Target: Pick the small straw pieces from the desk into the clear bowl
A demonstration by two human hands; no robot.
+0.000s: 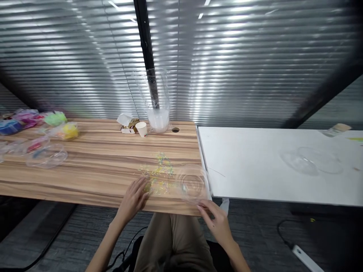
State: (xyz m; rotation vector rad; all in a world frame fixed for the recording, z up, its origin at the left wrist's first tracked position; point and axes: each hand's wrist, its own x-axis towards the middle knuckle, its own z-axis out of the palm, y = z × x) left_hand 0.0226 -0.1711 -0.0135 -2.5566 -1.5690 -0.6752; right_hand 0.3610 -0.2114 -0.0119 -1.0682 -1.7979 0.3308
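The left hand point(137, 190) was loosely open, fingers a little bent, by the near left side of the colorful bits point(159, 175) on the wooden desk point(99, 181). It looked like it gripped nothing. Maybe it was low so the light bits would not slide about. The right hand point(214, 217) had its thumb and finger close together and seemed to pinch the near rim of the clear dish point(193, 183), maybe because a rim is easy to grab. The dish was blurry, just right of the bits, likely so both were easy to reach. The paper cup point(141, 129) stood at the back, probably out of the way.
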